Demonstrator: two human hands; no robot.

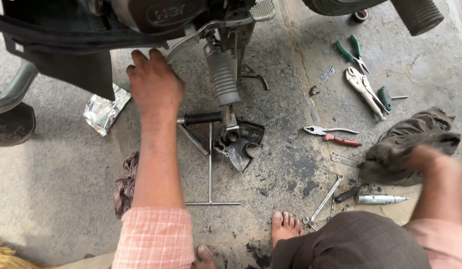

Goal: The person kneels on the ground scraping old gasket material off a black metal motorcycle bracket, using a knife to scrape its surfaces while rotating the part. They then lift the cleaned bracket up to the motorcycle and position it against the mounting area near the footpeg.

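Note:
My left hand (154, 79) reaches forward under the motorcycle (141, 25) and rests against its lower frame beside the ribbed rubber footrest (222, 77); its fingers are hidden from me. Just below that hand a T-handle wrench (210, 169) lies on the concrete next to a loose black bracket part (238, 142). My right hand (424, 157) is blurred and grips a dark, dirty rag (405, 139) on the ground at the right.
Tools lie scattered on the oily floor: green-handled pliers (351, 52), locking pliers (364, 89), red-handled pliers (333, 135), a spanner (325, 198), a silver cylindrical tool (379, 199). Crumpled foil (104, 112) lies left. My bare foot (285, 225) is near the spanner.

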